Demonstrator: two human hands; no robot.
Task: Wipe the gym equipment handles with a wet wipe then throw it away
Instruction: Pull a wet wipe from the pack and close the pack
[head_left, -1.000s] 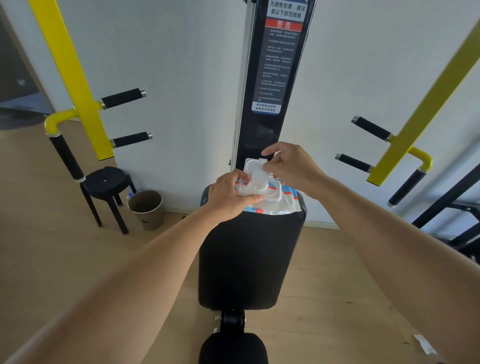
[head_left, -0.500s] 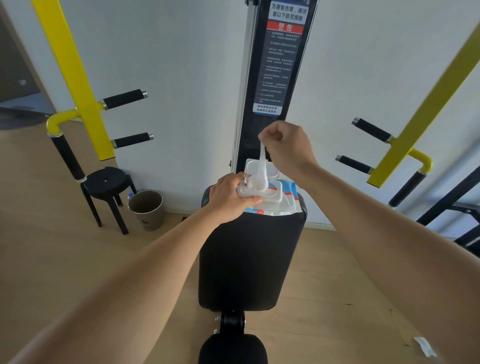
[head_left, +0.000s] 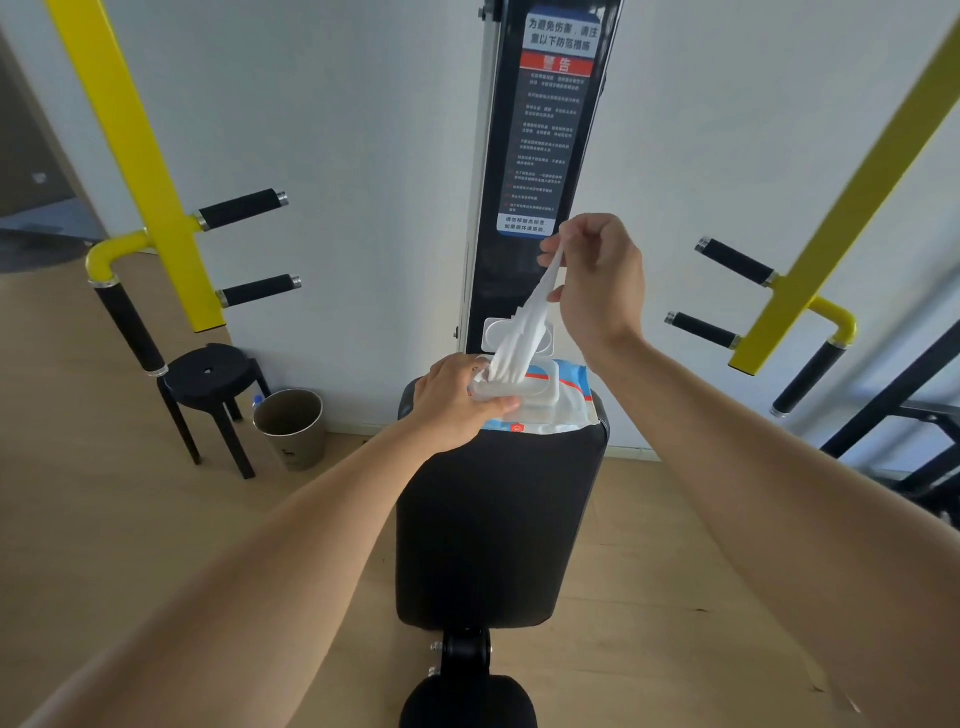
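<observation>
A white and blue pack of wet wipes (head_left: 563, 402) lies on top of the black padded backrest (head_left: 498, 519), its flip lid (head_left: 491, 332) standing open. My left hand (head_left: 457, 402) grips the pack's left end and holds it down. My right hand (head_left: 597, 283) pinches a white wet wipe (head_left: 524, 332) that stretches up out of the pack's opening. Black foam handles stick out of the yellow bars: two on the left (head_left: 241, 208) (head_left: 260, 290) and two on the right (head_left: 735, 261) (head_left: 701, 330).
A metal bin (head_left: 291, 428) stands on the wooden floor by the wall, beside a black stool (head_left: 208, 376). Curved yellow tubes carry hanging black grips at the left (head_left: 130, 325) and right (head_left: 808, 376). A black upright with a warning label (head_left: 550, 124) rises behind the backrest.
My right hand has risen from the pack's opening, drawing the wipe up and out into a long strip. My left hand stays on the pack.
</observation>
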